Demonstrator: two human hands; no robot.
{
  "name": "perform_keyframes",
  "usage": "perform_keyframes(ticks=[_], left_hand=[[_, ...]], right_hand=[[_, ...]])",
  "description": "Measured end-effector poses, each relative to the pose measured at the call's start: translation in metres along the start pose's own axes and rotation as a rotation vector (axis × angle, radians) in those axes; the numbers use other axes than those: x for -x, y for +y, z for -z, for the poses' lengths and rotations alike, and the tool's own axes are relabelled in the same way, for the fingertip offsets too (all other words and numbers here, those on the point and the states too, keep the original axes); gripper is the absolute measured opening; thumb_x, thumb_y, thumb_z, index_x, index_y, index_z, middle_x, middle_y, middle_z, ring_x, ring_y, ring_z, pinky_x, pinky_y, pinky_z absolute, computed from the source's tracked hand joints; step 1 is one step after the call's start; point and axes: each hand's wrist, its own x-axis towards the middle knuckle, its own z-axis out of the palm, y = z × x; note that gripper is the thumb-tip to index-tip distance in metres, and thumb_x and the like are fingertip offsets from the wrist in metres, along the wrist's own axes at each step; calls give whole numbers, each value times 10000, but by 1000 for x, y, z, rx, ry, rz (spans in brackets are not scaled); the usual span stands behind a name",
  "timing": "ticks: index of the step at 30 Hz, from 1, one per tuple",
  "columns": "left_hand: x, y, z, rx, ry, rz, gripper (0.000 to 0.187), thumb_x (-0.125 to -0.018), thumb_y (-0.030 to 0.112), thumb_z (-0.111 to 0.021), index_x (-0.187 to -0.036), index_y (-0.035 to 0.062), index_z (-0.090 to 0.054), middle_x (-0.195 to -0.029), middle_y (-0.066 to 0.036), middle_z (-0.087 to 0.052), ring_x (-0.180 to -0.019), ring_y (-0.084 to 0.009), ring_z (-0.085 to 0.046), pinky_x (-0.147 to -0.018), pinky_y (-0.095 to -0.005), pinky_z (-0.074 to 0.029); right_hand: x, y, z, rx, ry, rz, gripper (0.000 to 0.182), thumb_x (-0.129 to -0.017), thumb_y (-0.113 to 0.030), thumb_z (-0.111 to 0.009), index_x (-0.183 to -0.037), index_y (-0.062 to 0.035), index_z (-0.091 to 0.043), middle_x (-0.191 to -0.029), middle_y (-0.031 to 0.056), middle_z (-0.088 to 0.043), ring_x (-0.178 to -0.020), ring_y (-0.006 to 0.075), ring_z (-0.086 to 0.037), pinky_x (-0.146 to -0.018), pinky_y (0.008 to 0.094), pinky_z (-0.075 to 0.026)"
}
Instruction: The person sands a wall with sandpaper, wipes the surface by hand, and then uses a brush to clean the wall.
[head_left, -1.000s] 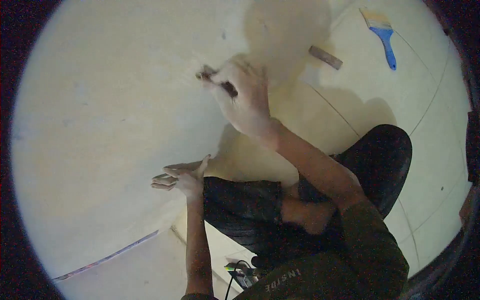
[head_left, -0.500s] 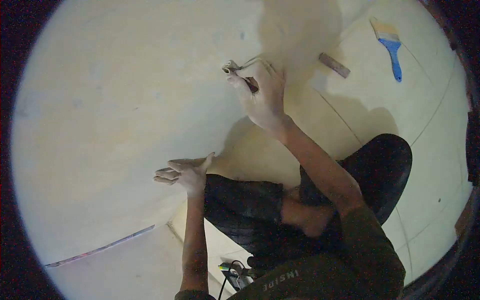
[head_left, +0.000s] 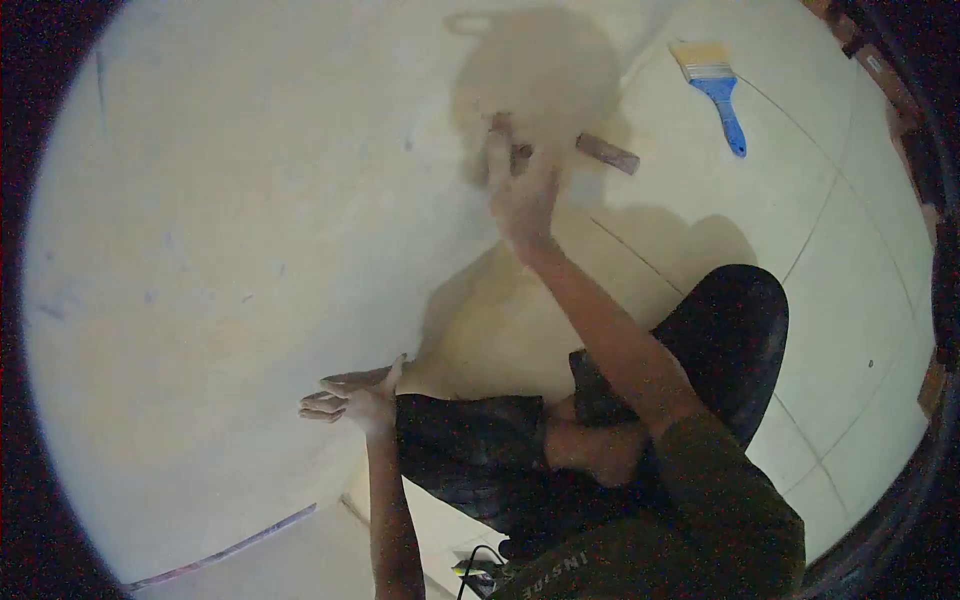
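My right hand (head_left: 524, 190), pale with dust, is raised against the cream wall, its fingers bent and closed around a small folded brownish piece that looks like sandpaper (head_left: 501, 122). Much of that piece is hidden by the fingers and blurred. Lower and to the left, my left hand (head_left: 355, 405) rests flat on the wall (head_left: 220, 250), dusty, with fingers stretched out and thumb pointing up; nothing is in it. A brown rolled or block-shaped piece (head_left: 608, 153) lies on the tiled floor just right of my right hand.
A wide paintbrush with a blue handle (head_left: 722, 100) lies on the floor (head_left: 840, 260) farther right. My bent knees (head_left: 735, 320) occupy the lower middle. A device with a black cable (head_left: 480, 572) sits at the bottom. Brown objects (head_left: 880, 80) line the right edge.
The view has shifted, so the brush and brown piece appear farther left. My right hand has moved on the wall with its held piece; my left hand keeps its flat pose.
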Motion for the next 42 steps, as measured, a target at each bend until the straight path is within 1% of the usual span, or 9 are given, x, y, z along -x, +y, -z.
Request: perform_keyframes(ticks=[5,9,14,23,29,32,37,41,42], left_hand=[[8,-3,2,73,6,37,1684,-500,973,-693,-1603,65,199,-1552,-447,257,-1425,-683,181,-1020,-880,-35],[-2,3,7,47,65,-18,1698,-485,973,-700,-1599,68,209,-1552,-450,254,-1414,-687,207,-1002,-891,-28],[13,-7,-4,66,35,44,1686,-480,982,-691,-1615,73,163,-1557,-450,243,-1427,-674,201,-1005,-891,-28],[-1,1,12,5,70,-18,1674,-519,1001,-638,-1594,37,210,-1584,-390,254,-1449,-651,159,-1090,-829,-21],[10,-5,-1,19,45,10,1708,-478,1004,-656,-1597,24,183,-1574,-428,220,-1440,-674,127,-1047,-869,-72],[5,-4,1,17,44,-4,1702,-494,990,-670,-1590,20,198,-1568,-434,230,-1424,-689,154,-1038,-873,-67],[10,-3,-2,39,-4,17,1701,-518,961,-702,-1575,-4,218,-1536,-482,228,-1401,-711,187,-1028,-871,-25],[12,-5,2,16,-15,21,1705,-524,943,-723,-1567,-18,222,-1506,-519,231,-1400,-711,195,-1029,-868,-25],[8,-2,1,30,-21,36,1696,-522,959,-701,-1573,6,230,-1528,-475,252,-1406,-697,206,-1034,-868,-27]], right_hand=[[-5,-10,16,0,-103,-336,301,-973,-299,-719,-968,-22,-602,-885,117,-621,-923,218,-590,-778,379,-496],[45,-11,-9,33,-36,149,271,-958,-277,-728,-937,-41,-597,-913,115,-628,-903,251,-580,-853,423,-459],[41,-53,6,36,-126,-100,217,-919,-218,-744,-931,-61,-595,-986,115,-626,-901,328,-552,-907,457,-384],[64,-48,4,161,-245,373,245,-943,-225,-708,-1094,-57,-612,-921,124,-627,-915,364,-572,-851,510,-374],[46,-62,7,107,-249,-14,226,-963,-246,-706,-979,-50,-595,-979,131,-629,-910,307,-540,-878,453,-400],[65,-44,0,89,-164,283,275,-987,-277,-675,-1027,-22,-582,-1016,158,-632,-958,305,-547,-911,473,-397],[11,-86,32,-37,-404,-297,321,-997,-263,-662,-1131,10,-559,-1060,194,-620,-1047,297,-552,-932,474,-414],[54,-24,6,90,-67,213,353,-1007,-277,-648,-1177,13,-542,-1065,204,-603,-1003,294,-578,-884,464,-451],[47,-23,6,33,-177,60,345,-1006,-260,-649,-1195,8,-539,-1066,202,-599,-985,293,-583,-869,466,-459]])
